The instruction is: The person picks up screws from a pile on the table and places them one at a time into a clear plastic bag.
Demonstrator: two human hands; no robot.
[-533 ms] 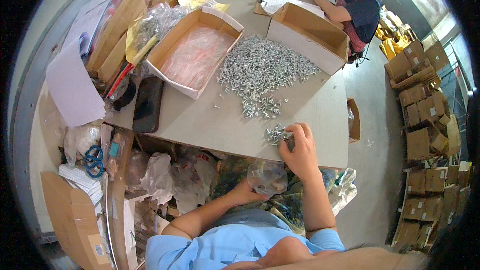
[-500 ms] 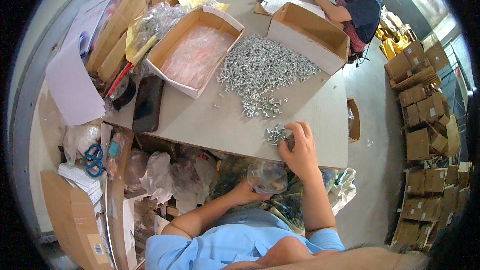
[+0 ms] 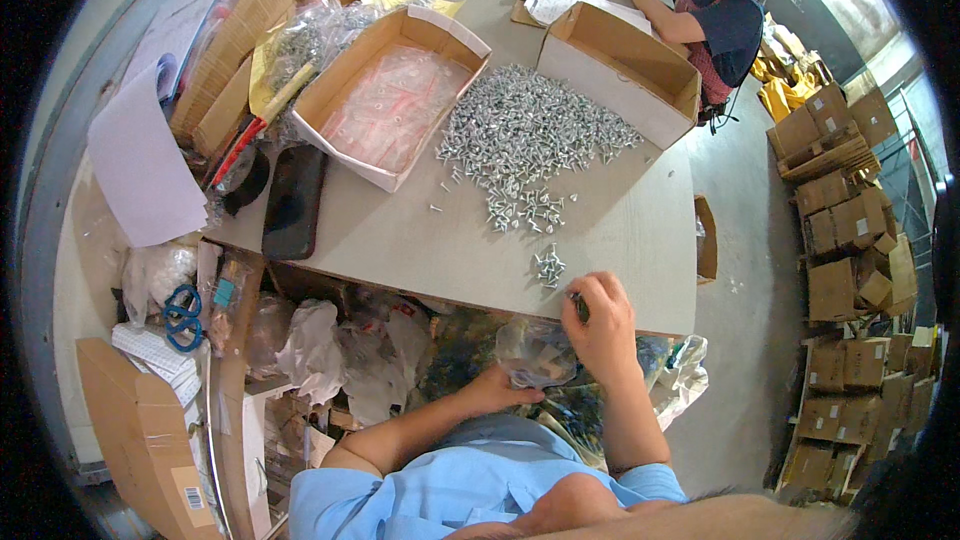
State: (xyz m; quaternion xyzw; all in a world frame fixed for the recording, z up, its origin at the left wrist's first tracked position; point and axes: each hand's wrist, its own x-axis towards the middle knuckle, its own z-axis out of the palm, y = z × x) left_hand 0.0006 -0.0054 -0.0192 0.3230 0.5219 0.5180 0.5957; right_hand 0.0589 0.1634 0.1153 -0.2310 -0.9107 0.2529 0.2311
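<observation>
My left hand (image 3: 498, 390) grips a clear plastic bag (image 3: 530, 348) with a wide mouth, just below the table's near edge. Over that edge, beside the bag's mouth, my right hand (image 3: 605, 325) is closed, fingers curled in toward the thumb. Something small and dark shows between them; it looks like a few screws, mostly hidden by the fingers. A small cluster of screws (image 3: 549, 266) lies on the table just beyond my right hand. Farther back spreads a large heap of silvery screws (image 3: 530, 130).
Left of the heap stands a carton of clear bags (image 3: 400, 100); behind it on the right, an empty carton (image 3: 620, 75). A black phone (image 3: 294, 202) lies at the table's left. Blue scissors (image 3: 182, 318) sit lower left. A co-worker (image 3: 715, 25) is at the far right.
My right hand has drawn back from the small screw cluster to the table edge, near the bag, and its fingers have closed. The cluster has become smaller.
</observation>
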